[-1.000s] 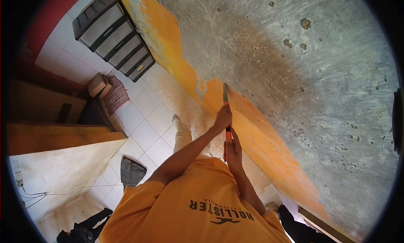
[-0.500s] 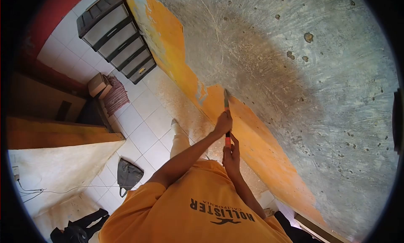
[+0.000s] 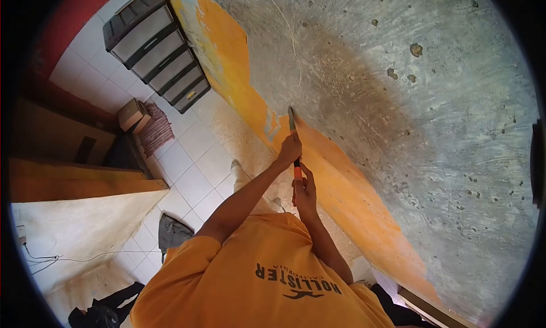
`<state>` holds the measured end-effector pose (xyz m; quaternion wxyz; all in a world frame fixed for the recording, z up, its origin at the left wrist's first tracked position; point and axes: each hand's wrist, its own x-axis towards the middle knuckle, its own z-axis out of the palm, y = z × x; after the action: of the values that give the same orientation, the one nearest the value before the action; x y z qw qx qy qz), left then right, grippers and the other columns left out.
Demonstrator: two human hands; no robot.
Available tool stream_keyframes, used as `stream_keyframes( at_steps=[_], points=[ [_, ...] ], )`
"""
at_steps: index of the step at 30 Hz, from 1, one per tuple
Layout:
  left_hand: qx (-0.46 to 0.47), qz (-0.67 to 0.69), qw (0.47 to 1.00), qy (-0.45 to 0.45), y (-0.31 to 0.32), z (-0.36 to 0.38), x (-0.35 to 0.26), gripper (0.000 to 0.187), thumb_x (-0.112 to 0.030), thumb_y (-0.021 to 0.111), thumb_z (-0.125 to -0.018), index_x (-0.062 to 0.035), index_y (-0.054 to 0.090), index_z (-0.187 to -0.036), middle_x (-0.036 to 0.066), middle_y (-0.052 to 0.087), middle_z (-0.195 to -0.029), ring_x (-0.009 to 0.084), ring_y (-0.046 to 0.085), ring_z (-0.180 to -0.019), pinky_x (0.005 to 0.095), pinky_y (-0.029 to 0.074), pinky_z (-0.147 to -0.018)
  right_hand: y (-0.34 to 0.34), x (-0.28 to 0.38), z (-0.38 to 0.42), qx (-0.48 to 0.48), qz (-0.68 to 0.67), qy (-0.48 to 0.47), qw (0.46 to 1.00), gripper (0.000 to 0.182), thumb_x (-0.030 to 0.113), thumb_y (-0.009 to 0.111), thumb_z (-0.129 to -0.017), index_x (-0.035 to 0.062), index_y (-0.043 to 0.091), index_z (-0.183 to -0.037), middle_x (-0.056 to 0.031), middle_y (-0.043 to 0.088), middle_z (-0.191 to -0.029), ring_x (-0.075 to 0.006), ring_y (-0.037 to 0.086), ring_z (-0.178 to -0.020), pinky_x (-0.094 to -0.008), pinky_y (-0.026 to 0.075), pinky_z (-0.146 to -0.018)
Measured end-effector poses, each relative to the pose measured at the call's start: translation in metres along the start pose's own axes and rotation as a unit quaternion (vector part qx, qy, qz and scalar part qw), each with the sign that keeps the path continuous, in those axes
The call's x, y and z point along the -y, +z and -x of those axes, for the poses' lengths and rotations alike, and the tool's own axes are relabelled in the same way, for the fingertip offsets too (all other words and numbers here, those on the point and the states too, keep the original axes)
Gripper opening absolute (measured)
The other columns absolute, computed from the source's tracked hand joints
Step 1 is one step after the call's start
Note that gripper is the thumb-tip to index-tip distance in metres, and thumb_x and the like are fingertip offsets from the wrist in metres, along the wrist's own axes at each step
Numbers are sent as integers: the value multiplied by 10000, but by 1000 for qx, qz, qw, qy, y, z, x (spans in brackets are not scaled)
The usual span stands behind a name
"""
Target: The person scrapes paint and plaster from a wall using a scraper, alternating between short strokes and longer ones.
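Through the head camera I have both hands closed around one long tool [image 3: 297, 171], its dark tip meeting the wall [image 3: 352, 100] close to where orange paint borders bare grey. The left hand [image 3: 290, 149] grips it higher up, near the blade, hiding part of the shaft; the right hand [image 3: 305, 192] wraps the orange-and-black handle lower down. Against the same wall, farther along the painted strip, I see one drawer unit [image 3: 156, 50], dark-framed with four pale drawers, taking up the floor's edge there. Left of it lie one reddish ribbed mat [image 3: 156, 130] and one brown box [image 3: 134, 116] at the mat's edge. One dark bag [image 3: 173, 232] sits on the tiled floor [image 3: 196, 169] to my left, partly covered by the orange shirt [image 3: 244, 271]. A thin cable [image 3: 108, 253] runs from the low white wall [image 3: 85, 225] toward that bag, across the left side. Dark cloth [image 3: 108, 308] is bunched at lower left. I count three larger pits [image 3: 416, 50] grouped high in the grey surface, with many smaller ones scattered about. Pale dust [image 3: 236, 136] coats the floor along the wall's foot.
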<state>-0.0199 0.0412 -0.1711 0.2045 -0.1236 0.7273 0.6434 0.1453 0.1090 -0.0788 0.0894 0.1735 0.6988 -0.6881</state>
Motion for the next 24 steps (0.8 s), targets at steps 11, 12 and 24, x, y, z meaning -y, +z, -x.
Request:
stream_keyframes(
  at_steps=[11, 12, 24],
  points=[
    [-12, -48, 998, 39, 4, -3, 13, 723, -489, 273, -1137, 9, 624, -747, 140, 604, -552, 298, 672, -493, 431, 541, -489, 9, 25, 14, -12, -46, 36, 998, 431, 188, 470, -1130, 130, 418, -1554, -10, 526, -788, -55, 417, -515, -237, 379, -449],
    [-3, -50, 997, 55, -1, -7, 7, 715, -481, 277, -1138, 10, 626, -752, 140, 604, -552, 300, 672, -493, 432, 539, -487, 11, 27, 10, -8, -52, 31, 998, 429, 190, 466, -1133, 130, 416, -1555, -8, 521, -785, -54, 417, -517, -236, 381, -453],
    [42, 112, 993, -11, 4, 34, -30, 599, -423, 346, -1141, -60, 487, -686, 89, 533, -562, 225, 548, -434, 405, 503, -473, -5, 45, 31, -10, -20, 40, 999, 479, 102, 467, -1102, 109, 383, -1573, -48, 553, -885, -59, 478, -591, -259, 434, -512]
  ],
)
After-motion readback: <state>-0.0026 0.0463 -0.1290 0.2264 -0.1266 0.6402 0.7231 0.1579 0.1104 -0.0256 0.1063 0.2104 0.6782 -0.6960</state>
